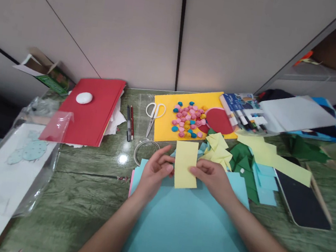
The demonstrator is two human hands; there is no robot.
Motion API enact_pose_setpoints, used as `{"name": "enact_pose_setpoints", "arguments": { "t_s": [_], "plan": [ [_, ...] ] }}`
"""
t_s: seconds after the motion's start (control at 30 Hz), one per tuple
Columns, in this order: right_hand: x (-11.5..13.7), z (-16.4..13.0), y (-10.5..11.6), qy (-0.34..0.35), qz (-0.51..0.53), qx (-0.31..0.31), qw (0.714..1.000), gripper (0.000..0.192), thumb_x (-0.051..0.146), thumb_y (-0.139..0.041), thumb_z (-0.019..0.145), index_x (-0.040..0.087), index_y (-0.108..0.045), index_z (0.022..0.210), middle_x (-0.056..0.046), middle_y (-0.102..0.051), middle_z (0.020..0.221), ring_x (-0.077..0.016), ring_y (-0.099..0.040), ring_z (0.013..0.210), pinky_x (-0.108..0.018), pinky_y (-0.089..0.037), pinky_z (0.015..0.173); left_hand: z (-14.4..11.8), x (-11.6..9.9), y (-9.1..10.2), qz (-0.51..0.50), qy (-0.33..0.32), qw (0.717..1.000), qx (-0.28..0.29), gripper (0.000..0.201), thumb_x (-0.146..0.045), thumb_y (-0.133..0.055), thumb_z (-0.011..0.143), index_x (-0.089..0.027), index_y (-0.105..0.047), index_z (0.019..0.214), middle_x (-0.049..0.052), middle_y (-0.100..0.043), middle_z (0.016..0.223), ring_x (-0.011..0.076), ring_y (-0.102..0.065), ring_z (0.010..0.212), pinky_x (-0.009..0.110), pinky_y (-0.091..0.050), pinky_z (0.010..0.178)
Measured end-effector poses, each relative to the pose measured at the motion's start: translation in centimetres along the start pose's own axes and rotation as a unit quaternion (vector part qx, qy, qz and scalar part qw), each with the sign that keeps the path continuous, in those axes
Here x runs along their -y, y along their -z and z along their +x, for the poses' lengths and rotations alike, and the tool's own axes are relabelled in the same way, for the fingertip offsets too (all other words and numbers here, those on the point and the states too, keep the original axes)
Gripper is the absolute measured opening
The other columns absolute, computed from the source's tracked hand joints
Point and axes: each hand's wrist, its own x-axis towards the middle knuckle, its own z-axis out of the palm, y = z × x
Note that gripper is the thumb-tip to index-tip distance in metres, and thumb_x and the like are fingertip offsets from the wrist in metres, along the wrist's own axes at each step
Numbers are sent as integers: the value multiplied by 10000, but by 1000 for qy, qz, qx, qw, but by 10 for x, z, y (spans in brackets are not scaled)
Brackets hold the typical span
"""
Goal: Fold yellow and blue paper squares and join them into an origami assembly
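A pale yellow paper rectangle (185, 164) is held upright between both hands above a large light blue sheet (188, 232). My left hand (154, 173) pinches its left edge with thumb and fingers. My right hand (213, 178) grips its right edge. Just behind lie folded yellow paper pieces (219, 149) and green paper scraps (243, 163).
A yellow sheet (163, 127) carries several small pink, blue and yellow paper shapes (189, 120) and a red disc (219, 121). White scissors (154, 114), two pens (130, 122), a red folder (94, 110) and a wire ring (143, 147) lie left. A dark tablet (304, 197) lies right.
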Motion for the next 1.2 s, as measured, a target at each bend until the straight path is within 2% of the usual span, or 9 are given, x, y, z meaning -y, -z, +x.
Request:
{"name": "enact_pose_setpoints", "arguments": {
  "t_s": [0.1,0.23,0.43,0.63,0.87,1.03,1.13,1.2],
  "plan": [
    [0,0,1,-3,8,15,1000,259,359,-664,682,177,-539,548,39,-546,541,-98,-464,513,-222,-350,501,1,-1,-2,-28,29,999,5,456,-254,-705,667,-213,-566,1099,16,-602,848,112,-558,689,237,-430,633],
    [0,0,1,-3,13,25,1000,250,374,-667,674,180,-565,555,31,-564,558,-107,-473,521,-230,-367,513,0,-1,-4,-39,61,997,19,406,-254,-724,645,-196,-600,1028,27,-612,853,134,-569,750,248,-436,667],
    [0,-1,2,-7,28,52,998,281,390,-660,679,179,-543,537,40,-504,516,-94,-430,499,-220,-332,487,-1,0,-3,-50,97,994,28,474,-300,-787,548,-193,-608,974,37,-633,886,143,-588,729,253,-443,651],
    [-8,-1,3,-26,67,92,993,270,403,-655,688,167,-572,586,23,-552,557,-100,-464,512,-224,-351,499,-3,2,-5,-61,117,990,46,535,-316,-827,461,-174,-601,924,47,-661,855,183,-614,760,284,-453,665],
    [-10,0,5,-13,80,123,989,265,394,-649,705,167,-571,593,21,-548,580,-102,-469,540,-226,-346,524,-4,2,-4,-87,130,984,80,486,-283,-819,492,-168,-628,924,49,-669,878,138,-612,699,251,-460,646],
    [-11,0,6,-9,75,124,989,262,404,-643,708,168,-582,612,9,-572,606,-121,-501,575,-239,-382,549,-6,-3,-5,-83,141,983,86,442,-294,-796,535,-168,-637,928,56,-662,895,157,-613,750,253,-461,663],
    [-8,-1,4,-4,61,133,989,249,400,-629,722,172,-598,627,4,-591,619,-128,-522,585,-246,-403,555,-6,-4,-6,-53,132,988,63,380,-263,-746,612,-173,-622,959,62,-664,905,172,-620,773,270,-466,684],
    [-5,-2,1,0,42,156,987,218,393,-614,738,182,-631,682,-11,-626,672,-149,-554,629,-267,-433,585,-5,-3,-8,-17,93,995,31,372,-242,-745,608,-175,-606,947,55,-668,901,179,-622,786,269,-468,689]
  ]
}}
